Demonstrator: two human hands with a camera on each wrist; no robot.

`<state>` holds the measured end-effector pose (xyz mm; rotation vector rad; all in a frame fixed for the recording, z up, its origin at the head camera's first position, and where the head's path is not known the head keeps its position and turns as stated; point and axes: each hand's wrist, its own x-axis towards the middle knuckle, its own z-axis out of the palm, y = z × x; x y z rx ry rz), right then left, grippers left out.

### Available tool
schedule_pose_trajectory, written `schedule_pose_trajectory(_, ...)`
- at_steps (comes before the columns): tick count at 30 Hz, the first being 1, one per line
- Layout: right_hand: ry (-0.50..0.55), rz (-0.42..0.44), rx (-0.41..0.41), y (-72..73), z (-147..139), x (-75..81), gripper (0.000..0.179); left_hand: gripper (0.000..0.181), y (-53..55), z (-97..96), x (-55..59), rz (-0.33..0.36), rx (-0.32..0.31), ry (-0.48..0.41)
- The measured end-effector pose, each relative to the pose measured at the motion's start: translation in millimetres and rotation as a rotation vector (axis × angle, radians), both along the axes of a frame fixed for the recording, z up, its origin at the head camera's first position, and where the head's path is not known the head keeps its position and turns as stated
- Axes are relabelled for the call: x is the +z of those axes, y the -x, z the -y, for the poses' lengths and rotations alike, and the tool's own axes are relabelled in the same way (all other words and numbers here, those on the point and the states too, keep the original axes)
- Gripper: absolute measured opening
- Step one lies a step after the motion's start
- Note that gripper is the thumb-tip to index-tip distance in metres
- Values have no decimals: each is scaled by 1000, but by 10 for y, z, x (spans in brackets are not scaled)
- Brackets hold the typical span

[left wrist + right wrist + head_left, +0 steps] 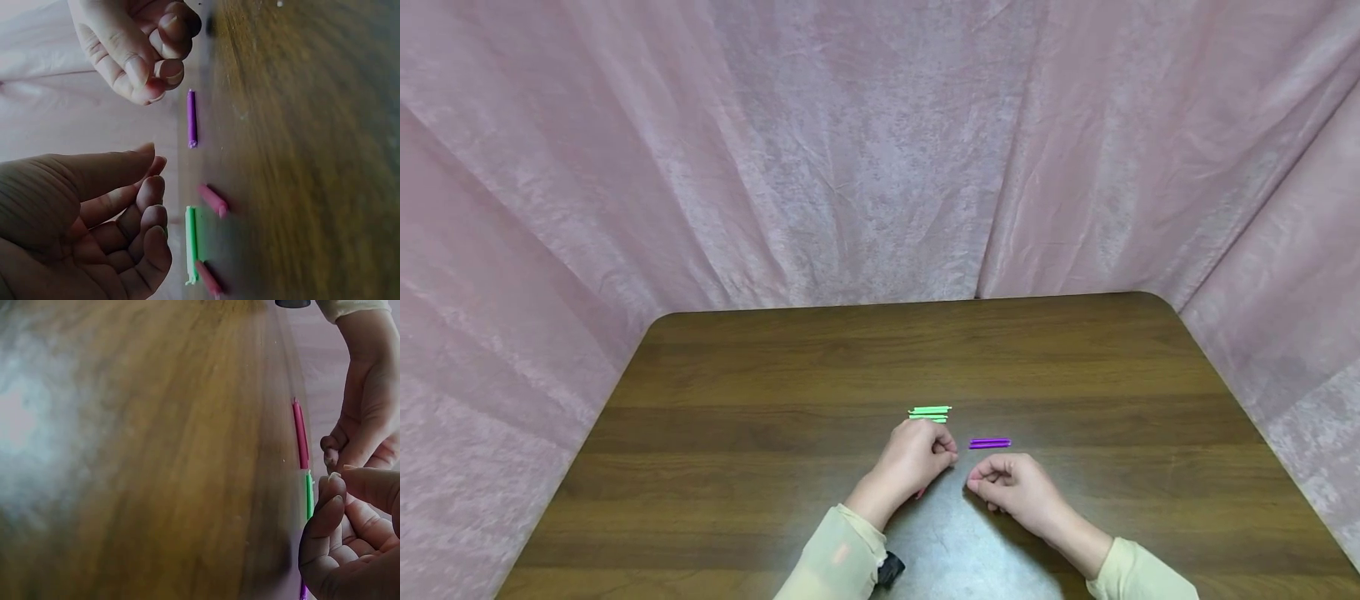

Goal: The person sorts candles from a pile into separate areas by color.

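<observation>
Over the middle of the table, my left hand [913,457] hangs with its fingers loosely curled, just in front of several thin green sticks [931,411]. Beneath that hand lie red sticks, mostly hidden by it in the head view; two red sticks [214,200] show in the left wrist view. My right hand [1021,493] hovers to the right, close in front of a pair of purple sticks [990,443]. Its thumb and forefinger tips come together, with nothing visible between them. In the right wrist view a red stick [300,434] lines up with a green stick [309,495].
The brown wooden table [760,367] has rounded far corners. Pink curtains [865,167] hang behind it and at both sides. A black wrist-worn object [891,570] sits by the left sleeve cuff.
</observation>
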<state>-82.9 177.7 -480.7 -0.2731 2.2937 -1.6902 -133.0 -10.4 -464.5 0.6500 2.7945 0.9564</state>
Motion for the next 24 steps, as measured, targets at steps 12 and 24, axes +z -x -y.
schedule_pose_trajectory(12, -27, -22, 16, 49, 28, 32, 12, 9, -91, 155, -9, 9, 4, -44)
schedule_pose_trajectory(24, -26, -26, 31, 92, 82, 42, 12, 10, -169, 272, -23, 20, 17, -52)
